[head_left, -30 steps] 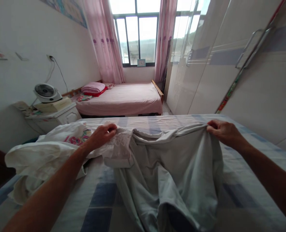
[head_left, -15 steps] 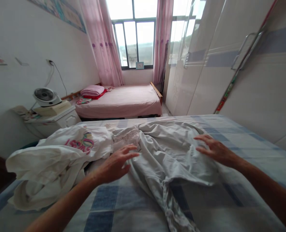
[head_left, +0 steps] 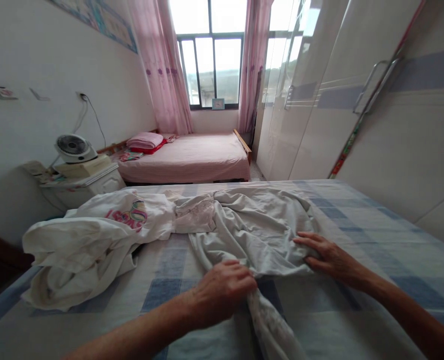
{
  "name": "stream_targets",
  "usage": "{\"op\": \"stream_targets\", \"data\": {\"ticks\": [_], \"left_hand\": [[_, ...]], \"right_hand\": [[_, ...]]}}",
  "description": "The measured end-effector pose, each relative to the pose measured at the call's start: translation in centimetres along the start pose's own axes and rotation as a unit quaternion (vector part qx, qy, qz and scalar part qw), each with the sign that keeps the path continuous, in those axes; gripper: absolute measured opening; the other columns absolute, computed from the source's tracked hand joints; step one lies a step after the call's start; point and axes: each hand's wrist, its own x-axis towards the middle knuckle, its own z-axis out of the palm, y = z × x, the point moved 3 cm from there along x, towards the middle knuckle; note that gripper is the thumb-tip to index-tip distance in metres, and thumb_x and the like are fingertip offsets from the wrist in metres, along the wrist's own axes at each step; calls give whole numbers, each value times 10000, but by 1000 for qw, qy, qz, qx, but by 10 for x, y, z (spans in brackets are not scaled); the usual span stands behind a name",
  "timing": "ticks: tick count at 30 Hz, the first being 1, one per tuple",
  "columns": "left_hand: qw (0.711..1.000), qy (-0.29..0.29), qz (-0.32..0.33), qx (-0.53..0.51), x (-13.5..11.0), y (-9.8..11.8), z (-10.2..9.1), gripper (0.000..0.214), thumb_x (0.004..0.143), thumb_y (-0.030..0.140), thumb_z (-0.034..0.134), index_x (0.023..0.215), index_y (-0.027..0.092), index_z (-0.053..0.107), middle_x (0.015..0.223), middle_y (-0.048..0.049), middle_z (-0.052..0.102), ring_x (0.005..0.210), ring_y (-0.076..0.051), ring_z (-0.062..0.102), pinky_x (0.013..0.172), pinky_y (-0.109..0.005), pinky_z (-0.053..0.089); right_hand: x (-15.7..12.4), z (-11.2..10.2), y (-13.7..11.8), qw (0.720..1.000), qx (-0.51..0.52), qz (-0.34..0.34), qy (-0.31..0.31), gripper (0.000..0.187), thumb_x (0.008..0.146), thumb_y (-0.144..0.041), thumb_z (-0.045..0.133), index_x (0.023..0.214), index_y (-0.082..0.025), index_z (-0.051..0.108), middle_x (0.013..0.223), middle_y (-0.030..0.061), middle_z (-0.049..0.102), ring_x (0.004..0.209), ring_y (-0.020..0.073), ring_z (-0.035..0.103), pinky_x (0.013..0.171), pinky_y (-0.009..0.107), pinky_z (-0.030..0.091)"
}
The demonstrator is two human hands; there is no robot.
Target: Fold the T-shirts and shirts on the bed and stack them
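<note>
A pale grey-green garment [head_left: 255, 230] lies crumpled on a bed with a blue and white checked sheet [head_left: 357, 300]. My left hand [head_left: 222, 292] is curled over the garment's lower part, where the cloth bunches into a narrow strip, and its fingers grip that fold. Flat on the garment's right edge rests my right hand [head_left: 329, 255], fingers stretched out and pressing the cloth down. A white garment with a pink print [head_left: 105, 225] lies heaped to the left, touching the grey one.
A second bed with a pink sheet [head_left: 191, 157] stands under the window. A small fan [head_left: 73, 147] sits on a white bedside cabinet [head_left: 90, 185] at left. Glossy wardrobe doors [head_left: 357, 110] run along the right side.
Both hands let go of the lifted garment, which now lies on the bed. They have moved nearer to me; the left hand now grips the bunched lower cloth and the right presses flat.
</note>
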Motion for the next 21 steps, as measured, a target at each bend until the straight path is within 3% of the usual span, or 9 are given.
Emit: {"op": "stream_targets", "data": {"ticks": [2, 4, 7, 9, 13, 15, 17, 19, 21], "left_hand": [[983, 127, -118, -64, -4, -15, -34, 225, 863, 159, 400, 1001, 199, 574, 936, -59, 676, 869, -170, 637, 800, -275, 492], [942, 255, -203, -79, -15, -33, -71, 223, 858, 218, 416, 1028, 195, 559, 961, -47, 671, 863, -173, 627, 780, -271, 494], [912, 274, -298, -71, -38, -61, -101, 336, 840, 295, 461, 1138, 168, 552, 1068, -69, 665, 960, -214, 620, 847, -319, 490], [917, 186, -335, -108, -52, -75, -95, 466, 829, 326, 486, 1270, 174, 498, 1149, -85, 652, 1004, -231, 625, 860, -337, 500], [946, 35, -316, -68, -66, -76, -51, 780, 714, 345, 657, 1426, 263, 350, 1418, -86, 476, 1242, -272, 501, 1008, -377, 431], [948, 50, -313, 36, -62, -74, -32, 804, 663, 291, 692, 1406, 242, 389, 1438, -108, 446, 1279, -295, 456, 1049, -403, 384], [937, 81, -322, 112, -50, -77, -22, 622, 709, 245, 627, 1316, 210, 498, 1329, -120, 545, 1192, -288, 528, 997, -402, 419], [929, 114, -328, 129, -34, -86, -27, 406, 774, 224, 532, 1174, 199, 601, 1155, -98, 644, 1037, -256, 609, 890, -367, 471], [925, 181, -322, 91, -16, -97, -50, 283, 798, 261, 503, 1020, 176, 656, 977, -72, 687, 888, -230, 636, 780, -328, 491]], "right_hand": [[-4, -3, -3, 1000, 4, 6, 7, 494, 850, -433, 496, 1310, -261, 552, 1422, 84, 471, 1278, 254, 469, 1076, 403, 359], [-9, -5, -7, 1000, 3, 9, 14, 553, 856, -495, 491, 1367, -285, 486, 1441, 79, 448, 1298, 259, 446, 1075, 418, 357], [-16, -4, -11, 1000, -14, -7, 17, 708, 799, -541, 565, 1442, -325, 362, 1503, 66, 360, 1355, 280, 362, 1079, 455, 342], [-16, -1, -9, 999, -37, -9, 29, 757, 774, -528, 595, 1455, -320, 337, 1522, 74, 322, 1374, 293, 325, 1076, 480, 335], [-7, 8, 5, 996, -63, 16, 53, 635, 813, -439, 538, 1409, -252, 424, 1466, 118, 410, 1320, 297, 409, 1027, 488, 385], [3, 11, 11, 996, -58, 2, 61, 501, 821, -344, 500, 1306, -223, 539, 1369, 121, 519, 1235, 273, 506, 1000, 438, 420], [17, 11, 16, 996, -47, -8, 81, 387, 799, -235, 454, 1141, -222, 636, 1235, 96, 617, 1114, 239, 592, 939, 372, 464], [35, 3, 19, 993, -24, 2, 113, 344, 764, -184, 421, 1001, -230, 666, 1093, 67, 681, 998, 222, 643, 856, 331, 496], [54, -16, 19, 985, 9, 26, 167, 310, 750, -205, 415, 937, -225, 662, 969, 54, 710, 913, 227, 663, 801, 327, 505]]}}
